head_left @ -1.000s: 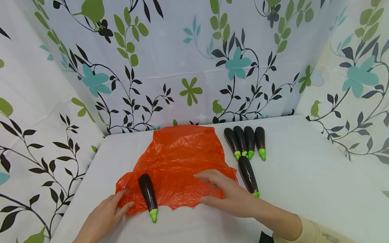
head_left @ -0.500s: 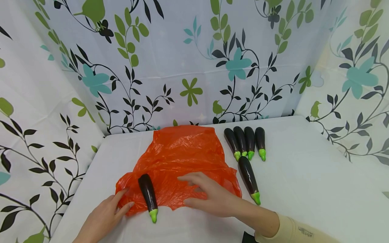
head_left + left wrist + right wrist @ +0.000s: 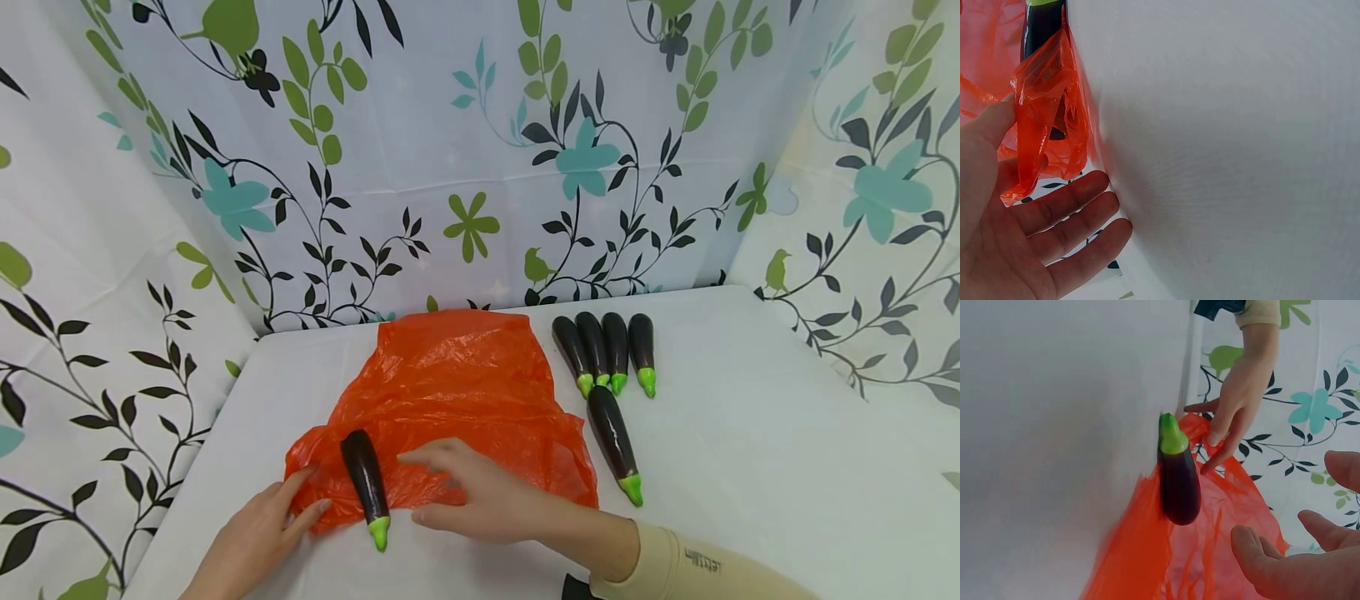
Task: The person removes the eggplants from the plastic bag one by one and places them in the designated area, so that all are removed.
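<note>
A red plastic bag (image 3: pixel 465 367) lies flattened on the white table. On its front left part rests an eggplant (image 3: pixel 364 487), its green stem end pointing toward the person. At the bag's left corner my left hand (image 3: pixel 258 529) holds the thin film between thumb and index finger; the left wrist view shows the other fingers (image 3: pixel 1082 231) stretched out. Just right of that eggplant, my right hand (image 3: pixel 480 500) hovers over the bag's front edge, fingers spread and holding nothing. In the right wrist view the eggplant (image 3: pixel 1180 487) stands apart from the right hand's fingertips (image 3: pixel 1244 540).
A row of several eggplants (image 3: pixel 603 350) lies at the back right of the table (image 3: pixel 750 450). Below the row, a single eggplant (image 3: pixel 615 446) lies beside the bag's right edge. A leaf-patterned curtain (image 3: pixel 465 150) surrounds the table at the back and sides.
My right hand has moved left across the bag, from near the single eggplant on the right toward the one on the bag. The left hand and the eggplants have stayed put.
</note>
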Available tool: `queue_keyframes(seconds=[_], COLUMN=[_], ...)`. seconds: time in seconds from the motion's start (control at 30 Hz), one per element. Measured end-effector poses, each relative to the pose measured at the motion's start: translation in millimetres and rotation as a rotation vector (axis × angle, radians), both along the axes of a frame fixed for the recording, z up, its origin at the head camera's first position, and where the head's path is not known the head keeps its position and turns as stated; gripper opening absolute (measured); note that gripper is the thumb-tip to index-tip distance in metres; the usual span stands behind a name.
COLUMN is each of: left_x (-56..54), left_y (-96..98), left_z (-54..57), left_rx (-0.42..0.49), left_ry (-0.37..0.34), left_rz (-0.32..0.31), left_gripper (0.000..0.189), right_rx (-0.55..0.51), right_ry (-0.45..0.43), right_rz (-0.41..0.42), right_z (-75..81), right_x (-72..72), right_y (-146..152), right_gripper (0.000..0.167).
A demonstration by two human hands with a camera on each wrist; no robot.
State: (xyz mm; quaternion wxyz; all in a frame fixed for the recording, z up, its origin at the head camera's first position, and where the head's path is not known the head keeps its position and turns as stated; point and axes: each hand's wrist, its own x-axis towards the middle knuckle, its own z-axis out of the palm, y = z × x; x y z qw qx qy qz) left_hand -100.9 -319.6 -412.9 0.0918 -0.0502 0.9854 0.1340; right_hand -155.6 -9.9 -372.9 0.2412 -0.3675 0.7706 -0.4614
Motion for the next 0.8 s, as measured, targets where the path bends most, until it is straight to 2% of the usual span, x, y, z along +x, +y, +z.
queue_keyframes(seconds=[0.13,0.3,0.5,0.63,0.8], left_x=[0.5,1.4,0.1,-0.3,0.8], left_y=[0.1,0.3,0.7,0.4,-0.3], left_z=[-0.1,0.1,0.7,0.3,0.1], left_rx=[0.0,0.004,0.011,0.016,0.009], left_ry=[0.009,0.008,-0.02,-0.037,-0.014], left_rz=[-0.001,0.001,0.01,0.018,0.01], left_gripper=[0.074,0.074,0.077,0.079,0.077], right_rx=[0.026,0.082,0.129,0.155,0.173], right_ry=[-0.022,0.002,0.0,-0.005,0.021], right_rz=[0.009,0.015,0.019,0.049,0.087], right_z=[-4.3,-10.8,-20.9,-26.5,-30.8], right_x=[-1.1,-3.3,-6.2,-4.8,-2.1], right_y=[-12,-24,-37,-44,-50], right_gripper=[0.052,0.055,0.057,0.058,0.058])
